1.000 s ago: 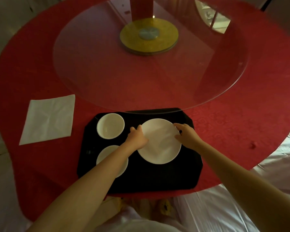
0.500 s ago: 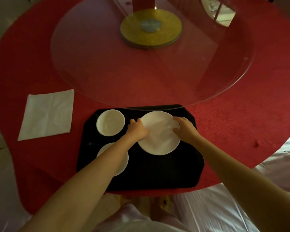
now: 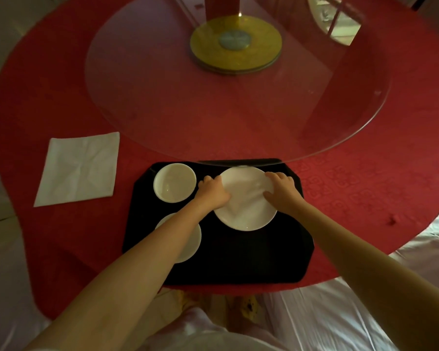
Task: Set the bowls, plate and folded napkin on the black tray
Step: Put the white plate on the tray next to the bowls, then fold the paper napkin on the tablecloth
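A black tray (image 3: 251,259) lies at the near edge of the red table. On its far right part sits a white plate (image 3: 246,209). My left hand (image 3: 212,192) grips the plate's left rim and my right hand (image 3: 281,190) grips its right rim. One white bowl (image 3: 175,182) stands on the tray's far left corner. A second white bowl (image 3: 192,245) lies nearer on the left, half hidden under my left forearm. A white napkin (image 3: 80,168), spread flat, rests on the tablecloth left of the tray.
A round glass turntable (image 3: 162,102) on a gold base (image 3: 236,44) covers the table's middle; its near edge overhangs the tray's far side. A red box (image 3: 222,6) stands behind the base. White cloth-covered seating (image 3: 365,287) lies at the lower right.
The plate, held by both hands, has slid toward the tray's far edge, close under the glass rim. The bowls and napkin have not moved.
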Available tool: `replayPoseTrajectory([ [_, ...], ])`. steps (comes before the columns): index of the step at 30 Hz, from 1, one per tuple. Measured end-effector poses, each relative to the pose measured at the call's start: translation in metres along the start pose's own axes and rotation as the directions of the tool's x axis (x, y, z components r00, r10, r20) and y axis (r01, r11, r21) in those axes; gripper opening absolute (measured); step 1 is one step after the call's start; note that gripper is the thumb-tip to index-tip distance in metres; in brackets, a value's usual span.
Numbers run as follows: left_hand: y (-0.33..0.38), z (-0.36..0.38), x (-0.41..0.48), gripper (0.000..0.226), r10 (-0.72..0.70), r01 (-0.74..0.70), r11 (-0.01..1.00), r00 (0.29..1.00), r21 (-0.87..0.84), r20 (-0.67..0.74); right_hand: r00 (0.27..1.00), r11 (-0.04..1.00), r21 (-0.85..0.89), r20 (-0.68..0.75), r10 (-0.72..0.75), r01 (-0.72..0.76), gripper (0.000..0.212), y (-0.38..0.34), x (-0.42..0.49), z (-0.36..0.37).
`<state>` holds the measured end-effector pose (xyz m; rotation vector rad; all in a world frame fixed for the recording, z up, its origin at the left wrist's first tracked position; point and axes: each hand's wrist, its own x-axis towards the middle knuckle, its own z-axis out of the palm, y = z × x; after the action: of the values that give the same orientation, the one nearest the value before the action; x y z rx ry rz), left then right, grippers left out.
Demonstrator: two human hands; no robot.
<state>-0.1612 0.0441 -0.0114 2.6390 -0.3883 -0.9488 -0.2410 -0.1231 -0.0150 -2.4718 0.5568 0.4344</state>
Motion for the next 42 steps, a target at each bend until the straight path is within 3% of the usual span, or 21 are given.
replayPoseTrajectory([
  [3,-0.01,-0.023,-0.008,0.046,0.053,-0.052,0.999,0.996,0.011,-0.068,0.997,0.998,-0.03,-0.047,-0.062,0.061,0.058,-0.029,0.001,-0.007],
  [6,-0.014,-0.054,-0.014,0.06,0.11,-0.112,0.994,0.986,-0.009,-0.127,0.99,0.992,-0.072,-0.083,-0.112,0.106,0.06,-0.06,0.009,-0.019],
  [8,-0.045,-0.082,-0.025,0.06,0.122,-0.133,0.991,0.965,-0.032,-0.231,0.972,0.967,-0.129,-0.059,-0.227,0.218,0.062,-0.104,0.015,-0.014],
  [15,-0.055,-0.095,-0.031,0.048,0.234,-0.285,0.957,0.868,-0.054,-0.438,0.96,0.955,-0.134,-0.053,-0.273,0.264,0.062,-0.114,0.021,-0.018],
  [21,-0.122,-0.11,-0.041,0.051,0.16,-0.249,0.966,0.793,-0.073,-0.588,0.936,0.92,-0.207,-0.046,-0.348,0.332,0.058,-0.16,0.032,-0.01],
  [33,-0.301,-0.114,-0.064,0.063,-0.144,0.017,0.967,0.859,-0.252,-0.491,0.833,0.735,-0.406,0.15,-0.533,0.543,0.056,-0.289,0.051,0.072],
  [39,-0.338,-0.099,-0.05,0.061,-0.147,0.047,0.971,0.89,-0.236,-0.431,0.778,0.625,-0.467,0.315,-0.543,0.625,0.05,-0.315,0.053,0.131],
  [42,-0.348,-0.089,-0.035,0.063,-0.072,0.035,0.994,0.922,-0.104,-0.381,0.773,0.604,-0.485,0.343,-0.534,0.633,0.05,-0.319,0.056,0.156],
])
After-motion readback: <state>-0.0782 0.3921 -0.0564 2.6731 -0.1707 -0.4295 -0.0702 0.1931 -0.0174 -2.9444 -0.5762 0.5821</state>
